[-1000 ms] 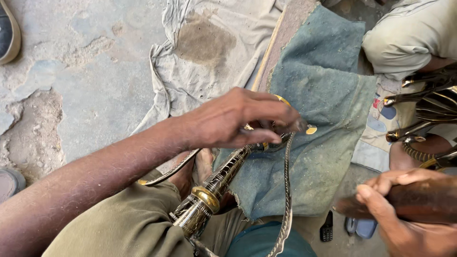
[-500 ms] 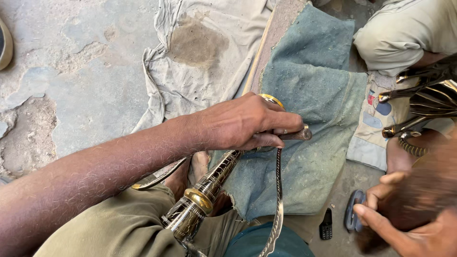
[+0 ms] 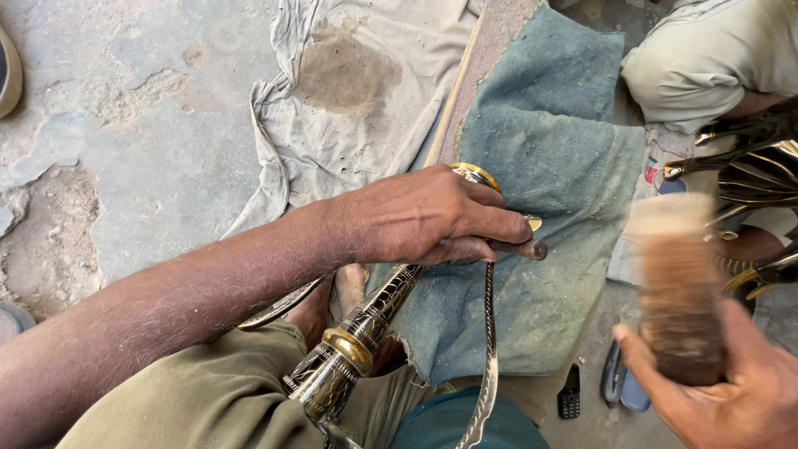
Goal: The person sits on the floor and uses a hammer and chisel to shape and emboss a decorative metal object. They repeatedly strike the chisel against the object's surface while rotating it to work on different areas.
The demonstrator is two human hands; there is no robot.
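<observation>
1. Across the person's lap and onto the teal cloth [image 3: 549,166] lies an ornate sword hilt [image 3: 366,320], dark engraved metal with a brass collar, its upper end buried under the left hand [image 3: 424,214].
2. The left hand is closed tight around that upper end, fingers curled over and knuckles up, with a brass-rimmed pommel [image 3: 475,173] showing just behind the knuckles and a short dark rod tip [image 3: 532,248] poking out past the fingertips.
3. The left forearm comes in from the lower left, laid nearly flat over the olive trouser leg [image 3: 191,399].
4. The hilt's long axis runs diagonally, from bottom centre up and right toward the cloth.
5. A thin engraved curved guard [image 3: 489,349] drops from under the left hand straight down toward the lower edge.
6. The right hand [image 3: 731,391], well apart at lower right, grips a blurred brown wooden mallet [image 3: 677,283] that stands roughly upright, fingers wrapped around its lower part.
</observation>
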